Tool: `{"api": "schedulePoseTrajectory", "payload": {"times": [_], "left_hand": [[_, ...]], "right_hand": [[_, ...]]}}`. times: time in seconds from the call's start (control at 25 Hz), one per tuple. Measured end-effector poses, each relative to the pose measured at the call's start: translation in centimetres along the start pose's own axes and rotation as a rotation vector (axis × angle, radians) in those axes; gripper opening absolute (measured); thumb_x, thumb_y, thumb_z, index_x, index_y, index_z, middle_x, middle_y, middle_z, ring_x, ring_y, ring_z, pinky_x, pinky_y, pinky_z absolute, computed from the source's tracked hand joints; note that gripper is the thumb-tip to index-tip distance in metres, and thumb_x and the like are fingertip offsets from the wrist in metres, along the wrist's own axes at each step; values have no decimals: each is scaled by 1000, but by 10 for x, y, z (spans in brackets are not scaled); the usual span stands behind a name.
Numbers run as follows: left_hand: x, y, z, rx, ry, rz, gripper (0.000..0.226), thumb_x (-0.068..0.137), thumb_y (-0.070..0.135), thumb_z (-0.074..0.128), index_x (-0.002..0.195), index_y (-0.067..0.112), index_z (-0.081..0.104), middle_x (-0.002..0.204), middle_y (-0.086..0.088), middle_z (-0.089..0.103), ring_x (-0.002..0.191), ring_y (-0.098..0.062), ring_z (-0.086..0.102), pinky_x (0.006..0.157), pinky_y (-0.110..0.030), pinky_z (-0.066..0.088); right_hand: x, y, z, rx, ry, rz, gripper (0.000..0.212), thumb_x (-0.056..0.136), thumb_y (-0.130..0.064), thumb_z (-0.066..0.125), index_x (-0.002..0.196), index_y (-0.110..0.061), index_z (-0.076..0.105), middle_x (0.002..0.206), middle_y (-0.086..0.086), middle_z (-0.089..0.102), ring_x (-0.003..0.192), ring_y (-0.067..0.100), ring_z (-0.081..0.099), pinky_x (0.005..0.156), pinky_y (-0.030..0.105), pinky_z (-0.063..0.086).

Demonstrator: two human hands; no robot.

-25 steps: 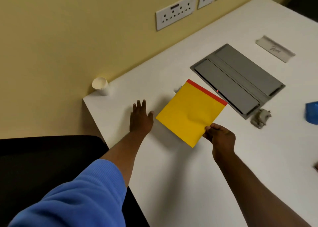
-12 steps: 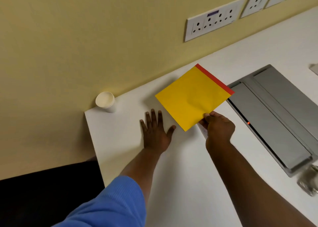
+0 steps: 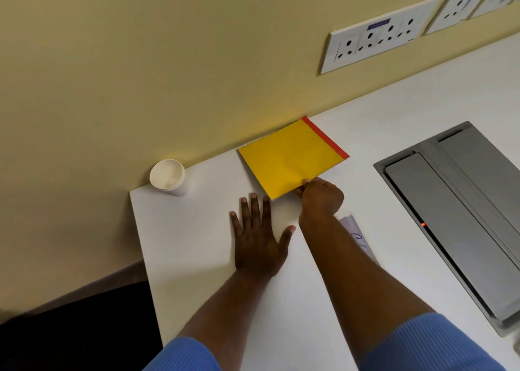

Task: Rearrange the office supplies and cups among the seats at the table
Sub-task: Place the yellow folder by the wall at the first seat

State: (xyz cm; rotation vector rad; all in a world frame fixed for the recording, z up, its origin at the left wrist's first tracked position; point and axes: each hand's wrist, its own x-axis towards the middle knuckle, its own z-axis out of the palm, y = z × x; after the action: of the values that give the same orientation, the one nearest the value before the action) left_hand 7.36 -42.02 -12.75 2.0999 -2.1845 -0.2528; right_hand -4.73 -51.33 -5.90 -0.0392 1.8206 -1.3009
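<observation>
A yellow envelope (image 3: 289,157) with a red strip along one edge lies low over the white table (image 3: 197,252), its far corner against the wall. My right hand (image 3: 320,196) pinches its near edge. My left hand (image 3: 260,238) lies flat on the table, fingers spread, just in front of the envelope's near corner. A stack of white paper cups (image 3: 168,176) stands upright at the table's far left corner, apart from both hands. Whether the envelope rests fully on the table I cannot tell.
A grey cable hatch (image 3: 455,210) with a small red light is set into the table on the right. A white paper slip (image 3: 358,235) with writing lies partly under my right forearm. Wall sockets (image 3: 377,36) sit above the table. A dark chair (image 3: 76,331) is at lower left.
My right hand has carried the yellow envelope away from me and lowered it to the table by the wall. My left hand stays flat on the table.
</observation>
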Motion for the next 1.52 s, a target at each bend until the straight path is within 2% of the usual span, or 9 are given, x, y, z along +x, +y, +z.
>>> {"api": "schedulePoseTrajectory", "payload": {"times": [0.12,0.2,0.32,0.4,0.44,0.56,0.76,1.04,1.52], "left_hand": [[1,0,-2,4,-39,-18,95,95,78,5,164,13,1,171,-10,-5,158,-30,-9,125,-58,2],[1,0,-3,6,-73,-29,99,92,80,-1,163,10,-3,171,-11,-9,157,-30,-12,125,-58,0],[1,1,-4,16,-89,-41,103,91,80,-4,162,6,-4,170,-15,-8,157,-31,-12,125,-57,0],[1,2,-6,3,-103,-56,105,89,82,-6,161,5,-4,170,-15,-9,157,-30,-13,126,-57,0],[2,3,-6,-5,-111,-59,107,88,83,-6,161,5,-5,170,-15,-10,157,-29,-14,126,-56,-1],[1,2,-7,-52,-109,-51,111,86,86,-4,162,5,-5,170,-14,-10,157,-28,-16,126,-55,-4],[-2,-2,-13,-125,-112,-32,119,81,93,0,162,7,-7,170,-13,-11,157,-26,-17,126,-54,-5],[-19,-19,-30,-239,-254,64,128,73,99,11,160,9,-16,169,-11,-17,155,-25,-20,125,-52,-11],[-200,27,-86,-56,-273,329,120,78,97,8,158,12,-20,169,-8,-17,155,-21,-22,123,-51,-15]], "right_hand": [[0,11,-1,-225,-13,-105,31,88,-6,72,60,-16,69,65,8,69,76,35,72,76,47,60],[-3,13,-1,-421,-48,-231,24,90,-10,69,67,-8,68,65,9,66,66,28,64,68,40,52],[-11,14,-5,-562,-52,-385,24,86,2,56,66,-12,56,64,1,57,57,14,49,64,30,36],[-17,14,-13,-592,-70,-401,17,88,2,55,91,-11,66,96,9,68,79,20,62,73,26,40],[-19,14,-19,-620,-91,-402,28,92,-2,58,118,-8,66,118,11,67,98,24,65,82,24,40],[-28,15,-39,-688,-155,-445,54,98,-14,59,150,-8,44,144,11,55,127,23,56,96,24,38],[-56,28,-83,-740,-230,-543,59,99,-24,60,154,-16,39,152,3,49,139,19,47,110,33,40],[-94,47,-154,-935,-283,-644,78,96,-40,65,159,-17,25,164,3,31,151,19,29,119,34,26],[-166,70,-344,-1256,-241,-778,96,95,-60,54,162,-10,8,170,9,3,157,24,2,126,50,4]]}}
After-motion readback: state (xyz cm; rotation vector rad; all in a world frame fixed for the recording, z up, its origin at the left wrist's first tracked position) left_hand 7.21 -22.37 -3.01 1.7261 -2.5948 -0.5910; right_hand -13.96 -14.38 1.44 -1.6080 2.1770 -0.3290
